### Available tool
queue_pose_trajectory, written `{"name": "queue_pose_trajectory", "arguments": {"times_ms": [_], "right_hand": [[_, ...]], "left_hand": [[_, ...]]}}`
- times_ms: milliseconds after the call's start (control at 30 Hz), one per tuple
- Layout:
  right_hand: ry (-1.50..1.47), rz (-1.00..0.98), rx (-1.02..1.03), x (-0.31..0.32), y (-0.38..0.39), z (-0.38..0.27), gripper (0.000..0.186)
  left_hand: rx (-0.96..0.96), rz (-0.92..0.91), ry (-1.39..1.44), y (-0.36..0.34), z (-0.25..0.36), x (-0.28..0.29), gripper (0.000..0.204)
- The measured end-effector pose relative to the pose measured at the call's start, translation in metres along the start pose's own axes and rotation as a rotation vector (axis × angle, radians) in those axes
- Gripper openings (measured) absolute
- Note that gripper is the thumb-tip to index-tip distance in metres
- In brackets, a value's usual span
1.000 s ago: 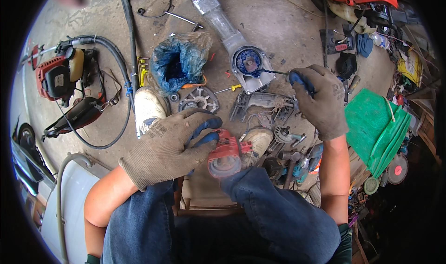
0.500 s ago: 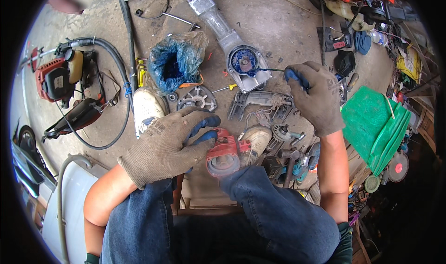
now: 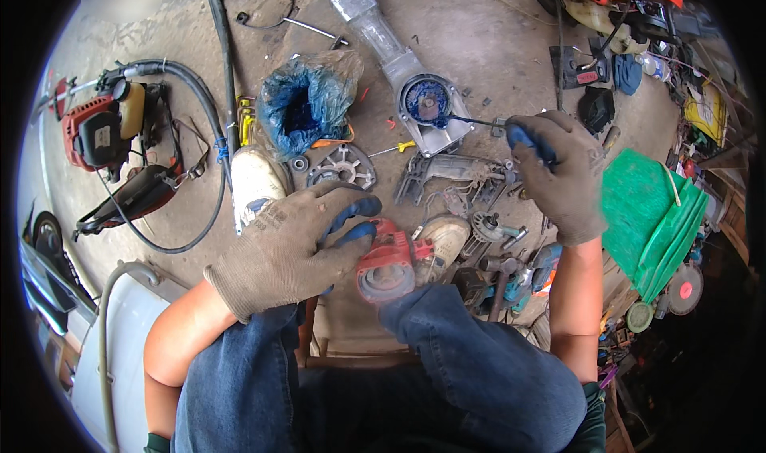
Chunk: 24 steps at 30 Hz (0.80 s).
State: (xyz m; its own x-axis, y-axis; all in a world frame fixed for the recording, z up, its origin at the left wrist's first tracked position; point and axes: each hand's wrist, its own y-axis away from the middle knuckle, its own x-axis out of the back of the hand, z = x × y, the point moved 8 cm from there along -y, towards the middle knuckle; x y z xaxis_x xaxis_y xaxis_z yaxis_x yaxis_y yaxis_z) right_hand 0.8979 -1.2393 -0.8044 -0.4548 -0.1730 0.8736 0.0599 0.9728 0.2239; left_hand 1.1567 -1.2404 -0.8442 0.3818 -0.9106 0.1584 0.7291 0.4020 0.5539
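My right hand [image 3: 560, 170], in a grey-brown glove with blue fingertips, is closed around a thin dark rod [image 3: 479, 120]. The rod's far end lies in blue grease inside the round opening of a metal gear housing [image 3: 445, 139]. Greased round parts show within that opening. My left hand [image 3: 291, 242], gloved the same way, hovers over my left knee with its fingers apart. Its fingertips are next to a red housing [image 3: 387, 265] by my right shoe; whether they touch it I cannot tell. A blue plastic bag [image 3: 319, 78] of blue grease stands open left of the gear housing.
A round metal cover [image 3: 341, 166], a yellow-handled screwdriver [image 3: 405, 146] and a grey frame part [image 3: 459, 170] lie before my feet. Power tools [image 3: 511, 273] crowd the right, near a green sheet [image 3: 650, 214]. On the left is a red engine [image 3: 96, 130] with a hose.
My right hand has moved slightly right and down, drawing the rod a little with it. The rod's end is still in the greased opening. My left hand keeps its pose.
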Motion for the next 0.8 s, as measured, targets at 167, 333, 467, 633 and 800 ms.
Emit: {"name": "queue_pose_trajectory", "arguments": {"times_ms": [167,333,467,633,800], "right_hand": [[0.072,-0.043,0.137,0.002,-0.006,0.0,0.02],[0.068,-0.101,0.092,-0.006,-0.013,0.001,0.021],[0.097,-0.118,0.118,-0.017,-0.017,0.003,0.021],[0.234,-0.095,0.366,-0.032,-0.025,-0.013,0.023],[0.332,-0.119,0.457,-0.027,-0.037,-0.031,0.026]], "left_hand": [[0.0,-0.008,-0.043,-0.002,0.002,0.001,0.036],[-0.002,0.01,-0.035,0.001,0.001,0.002,0.036],[0.016,-0.006,-0.037,0.001,0.0,0.003,0.036],[0.016,-0.009,-0.018,0.0,0.001,0.002,0.036],[-0.013,0.014,-0.019,0.0,-0.001,0.002,0.036]]}}
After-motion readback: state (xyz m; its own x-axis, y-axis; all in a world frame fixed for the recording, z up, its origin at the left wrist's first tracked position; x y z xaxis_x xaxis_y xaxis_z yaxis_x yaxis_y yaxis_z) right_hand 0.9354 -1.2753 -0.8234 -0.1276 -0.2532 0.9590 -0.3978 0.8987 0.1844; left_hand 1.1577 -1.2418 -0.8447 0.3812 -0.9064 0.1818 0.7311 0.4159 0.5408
